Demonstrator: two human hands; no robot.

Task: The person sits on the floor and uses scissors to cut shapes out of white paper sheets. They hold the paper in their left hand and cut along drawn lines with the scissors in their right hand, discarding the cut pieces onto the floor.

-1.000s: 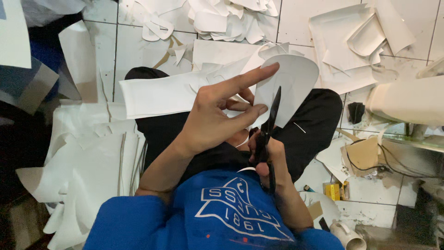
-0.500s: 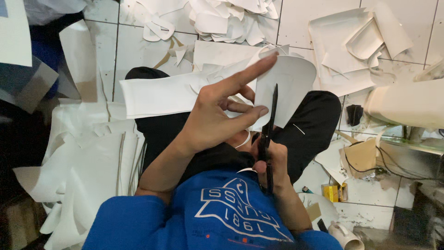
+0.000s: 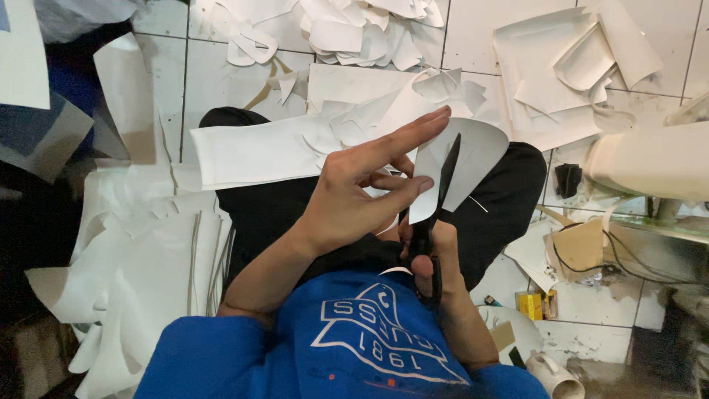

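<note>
White rounded paper sheet (image 3: 473, 159) sits pinched between my left hand (image 3: 354, 199) fingertips, beside the black-bladed scissors (image 3: 436, 214) my right hand (image 3: 436, 255) clenches. I judge the blade, touching the sheet beside those fingertips, could nick them or tear the edge.

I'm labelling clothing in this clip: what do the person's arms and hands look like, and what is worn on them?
Both forearms are bare, with no gloves, rings or watch visible on the left hand or the right hand. Short blue sleeves belong to a blue T-shirt with a white printed design on the chest.
</note>
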